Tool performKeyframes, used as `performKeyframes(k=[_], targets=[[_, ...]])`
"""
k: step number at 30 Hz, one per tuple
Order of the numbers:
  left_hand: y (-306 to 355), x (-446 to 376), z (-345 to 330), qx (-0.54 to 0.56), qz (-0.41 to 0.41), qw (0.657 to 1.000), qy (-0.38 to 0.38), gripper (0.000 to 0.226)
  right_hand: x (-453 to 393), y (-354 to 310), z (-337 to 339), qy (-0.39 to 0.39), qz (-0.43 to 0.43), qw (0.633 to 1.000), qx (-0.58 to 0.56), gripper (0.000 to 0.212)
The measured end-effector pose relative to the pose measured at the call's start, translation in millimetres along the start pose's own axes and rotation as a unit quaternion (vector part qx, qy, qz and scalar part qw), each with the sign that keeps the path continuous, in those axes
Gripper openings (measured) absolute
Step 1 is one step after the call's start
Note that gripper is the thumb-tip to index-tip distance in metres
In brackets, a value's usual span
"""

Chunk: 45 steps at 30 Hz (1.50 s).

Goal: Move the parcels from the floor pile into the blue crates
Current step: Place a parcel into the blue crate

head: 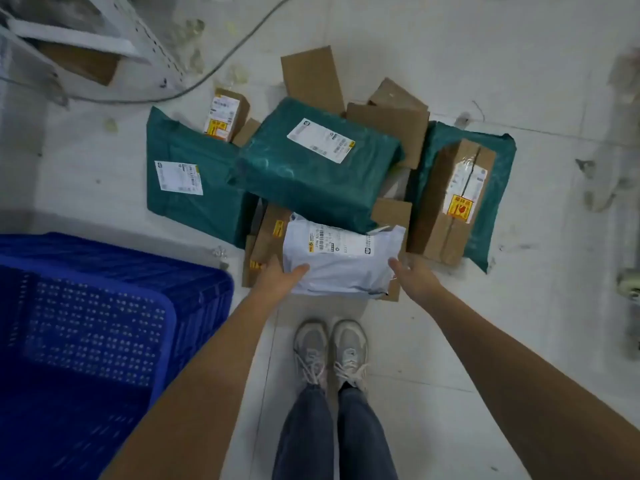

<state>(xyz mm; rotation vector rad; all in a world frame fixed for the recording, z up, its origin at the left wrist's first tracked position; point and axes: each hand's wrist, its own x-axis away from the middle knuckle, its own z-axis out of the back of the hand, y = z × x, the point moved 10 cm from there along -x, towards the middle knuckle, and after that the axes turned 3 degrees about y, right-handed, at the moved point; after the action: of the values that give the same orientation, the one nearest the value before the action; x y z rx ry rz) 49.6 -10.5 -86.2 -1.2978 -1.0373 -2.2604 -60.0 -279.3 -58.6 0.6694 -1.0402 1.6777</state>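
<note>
Your left hand point(282, 277) grips the soft white plastic mailer bag's point(341, 263) near-left corner; your right hand point(414, 275) spreads open beside its right edge; likely light, floppy; support both sides.

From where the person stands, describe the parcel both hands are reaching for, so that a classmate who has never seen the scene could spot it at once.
Start at the blue crate on the left, then look right to the parcel pile on the floor. At its near edge, just ahead of the shoes, lies the white mailer bag, between the left hand and right hand. It is the only white parcel; its neighbours are green or brown.
</note>
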Motion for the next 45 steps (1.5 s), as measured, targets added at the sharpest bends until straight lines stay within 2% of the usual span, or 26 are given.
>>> performKeyframes(k=[4,6,9,12,15,18,21,22,23,24,25,26,27,28,29,30,32,34,36,38,43,45], targets=[[1,-28,2,0.086,-0.02,0.996,-0.016,0.061,-19,11,-23,-0.026,-0.028,0.994,-0.099,0.055],[4,-34,-3,0.097,-0.035,0.994,-0.033,0.055,-21,16,-32,-0.029,-0.019,0.994,-0.106,0.056],[3,-37,-12,0.089,-0.02,0.995,-0.041,0.059,-20,19,-46,-0.04,-0.009,0.995,-0.088,0.056],[5,-30,-12,0.11,-0.009,0.994,0.002,0.058,-13,11,-59,-0.063,0.017,0.988,-0.137,0.046],[9,-16,-10,0.149,-0.016,0.988,0.025,0.049,-8,15,-60,-0.052,-0.003,0.981,-0.187,0.053],[8,-5,-12,0.183,-0.023,0.982,0.036,0.035,2,21,-63,-0.062,-0.011,0.977,-0.204,0.049],[7,-2,-14,0.193,-0.029,0.98,0.044,0.032,7,32,-71,-0.077,-0.05,0.959,-0.266,0.058],[8,-4,-14,0.185,-0.037,0.981,0.043,0.036,6,36,-69,-0.051,-0.068,0.963,-0.257,0.065],[7,-7,-12,0.182,-0.043,0.981,0.051,0.043,4,40,-59,0.005,-0.072,0.98,-0.187,0.071],[2,-9,-8,0.191,-0.041,0.978,0.071,0.054,0,37,-43,0.077,-0.052,0.993,-0.068,0.077],[-6,-9,-3,0.212,-0.024,0.971,0.104,0.065,-1,23,-25,0.149,0.0,0.987,0.058,0.079],[-19,-7,-1,0.242,0.004,0.96,0.142,0.072,1,1,-14,0.197,0.076,0.965,0.158,0.078],[-35,-2,-2,0.269,0.043,0.946,0.177,0.076,2,-19,-12,0.205,0.141,0.943,0.222,0.077],[-53,5,-11,0.286,0.095,0.933,0.197,0.079,-1,-32,-16,0.19,0.187,0.928,0.261,0.076],[-69,14,-30,0.302,0.151,0.924,0.181,0.082,-7,-39,-22,0.162,0.214,0.92,0.284,0.073],[-78,21,-54,0.317,0.189,0.92,0.133,0.085,-15,-43,-27,0.128,0.223,0.922,0.29,0.069],[-72,29,-99,0.344,0.186,0.92,0.019,0.082,-30,-41,-39,0.048,0.194,0.947,0.252,0.063],[-58,27,-120,0.379,0.158,0.911,-0.027,0.071,-37,-35,-52,-0.03,0.151,0.962,0.227,0.06],[-51,21,-122,0.412,0.164,0.896,-0.019,0.067,-39,-28,-63,-0.079,0.125,0.96,0.239,0.058],[-50,14,-122,0.43,0.179,0.885,-0.012,0.07,-36,-28,-68,-0.088,0.12,0.96,0.239,0.053],[-51,12,-103,0.378,0.155,0.912,0.023,0.081,-17,-32,-73,-0.08,0.157,0.967,0.186,0.047],[-51,14,-90,0.38,0.118,0.917,0.031,0.078,-3,-28,-79,-0.085,0.174,0.972,0.137,0.04]])
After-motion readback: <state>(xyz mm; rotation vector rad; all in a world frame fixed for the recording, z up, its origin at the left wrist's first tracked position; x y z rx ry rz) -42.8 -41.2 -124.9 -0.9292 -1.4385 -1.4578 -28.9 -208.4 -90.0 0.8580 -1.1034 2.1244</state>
